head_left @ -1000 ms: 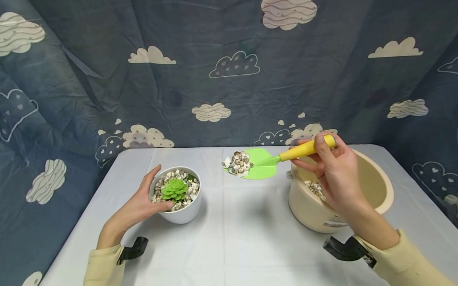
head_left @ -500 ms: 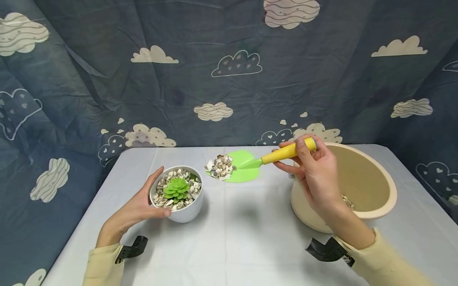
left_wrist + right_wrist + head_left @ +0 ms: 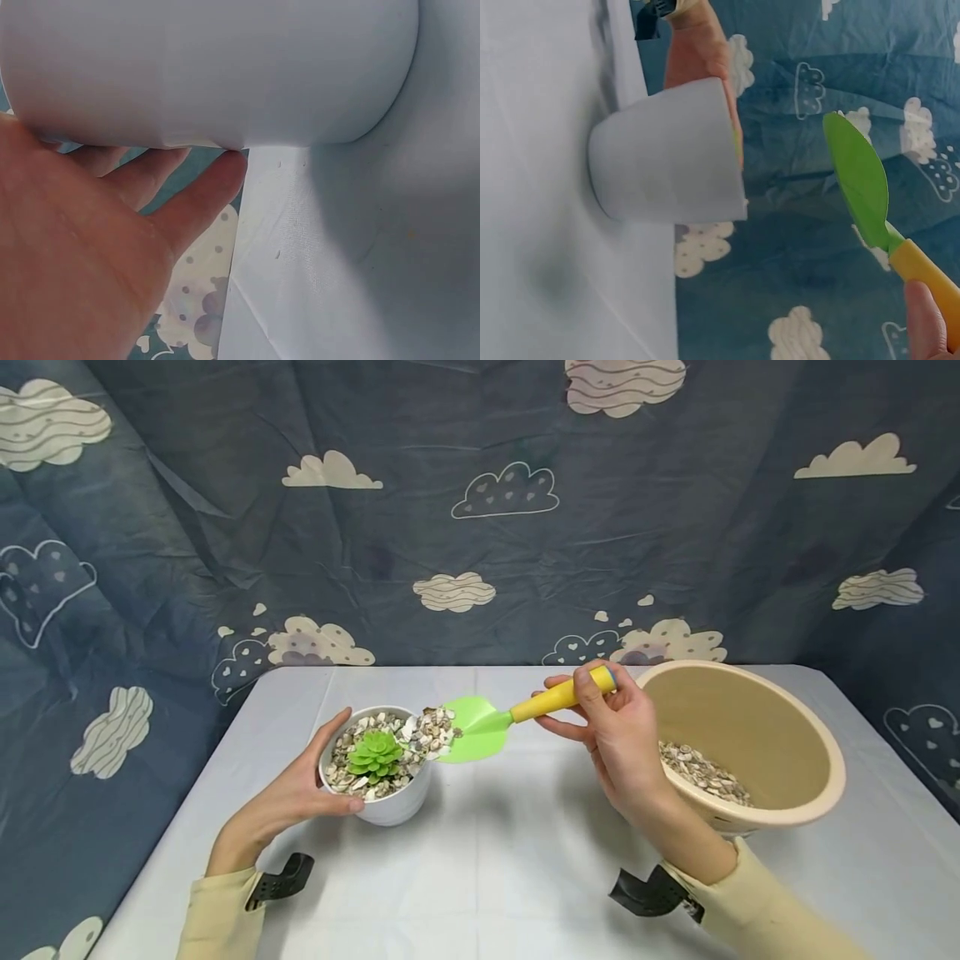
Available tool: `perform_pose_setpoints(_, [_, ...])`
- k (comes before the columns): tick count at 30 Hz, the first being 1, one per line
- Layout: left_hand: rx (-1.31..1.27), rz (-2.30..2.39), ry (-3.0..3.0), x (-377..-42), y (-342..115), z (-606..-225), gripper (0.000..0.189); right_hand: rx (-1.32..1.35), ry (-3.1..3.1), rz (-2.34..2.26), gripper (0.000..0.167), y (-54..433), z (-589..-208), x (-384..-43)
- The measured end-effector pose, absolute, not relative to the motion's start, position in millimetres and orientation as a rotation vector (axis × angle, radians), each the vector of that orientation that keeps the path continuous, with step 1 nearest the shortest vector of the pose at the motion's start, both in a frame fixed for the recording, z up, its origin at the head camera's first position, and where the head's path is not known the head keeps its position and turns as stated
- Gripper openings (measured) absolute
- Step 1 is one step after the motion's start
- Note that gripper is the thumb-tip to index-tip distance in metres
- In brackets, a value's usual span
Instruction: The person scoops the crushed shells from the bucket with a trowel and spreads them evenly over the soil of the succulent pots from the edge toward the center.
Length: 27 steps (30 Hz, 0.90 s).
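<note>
In the head view my left hand (image 3: 296, 789) holds a white flowerpot (image 3: 397, 807), thumb at the near rim and fingers round the left side. A green succulent (image 3: 375, 752) sits among pale stone chips inside it. My right hand (image 3: 626, 747) grips the yellow handle of a green garden trowel (image 3: 477, 737). Stone chips (image 3: 435, 732) are heaped at the blade's tip, which overlaps the pot's right rim from above. From the right wrist the trowel (image 3: 859, 176) appears raised above the pot (image 3: 667, 154), apart from it. In the left wrist view, fingertips (image 3: 229, 171) touch the pot wall.
A large beige tub (image 3: 780, 727) stands on the right, with more stone chips (image 3: 701, 770) at its bottom. My right forearm passes in front of it. The table has a white cloth (image 3: 480, 877), and a dark cloud-patterned curtain (image 3: 510, 585) hangs behind.
My right hand has carried the loaded trowel leftward, from near the tub to over the flowerpot's right rim. My left hand keeps its place at the pot, its thumb now at the rim.
</note>
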State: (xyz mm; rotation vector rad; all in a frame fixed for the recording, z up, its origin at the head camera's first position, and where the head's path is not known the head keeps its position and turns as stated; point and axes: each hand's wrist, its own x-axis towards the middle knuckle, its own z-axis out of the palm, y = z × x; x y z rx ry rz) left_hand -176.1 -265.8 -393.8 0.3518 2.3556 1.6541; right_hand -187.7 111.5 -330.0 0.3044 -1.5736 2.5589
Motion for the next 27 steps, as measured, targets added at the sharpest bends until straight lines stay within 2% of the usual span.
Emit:
perform_pose_setpoints(17, [0.330, 1.684, 2.313, -175.5, -265.0, -393.3, 0.115, 0.196, -1.556, 2.617, 0.022, 62.8, -364.3, -206.0])
perform_pose_setpoints(27, [0.346, 1.697, 2.299, -176.2, -266.2, -392.2, 0.113, 0.114, -1.554, 2.645, 0.025, 49.6, -379.0, -211.5])
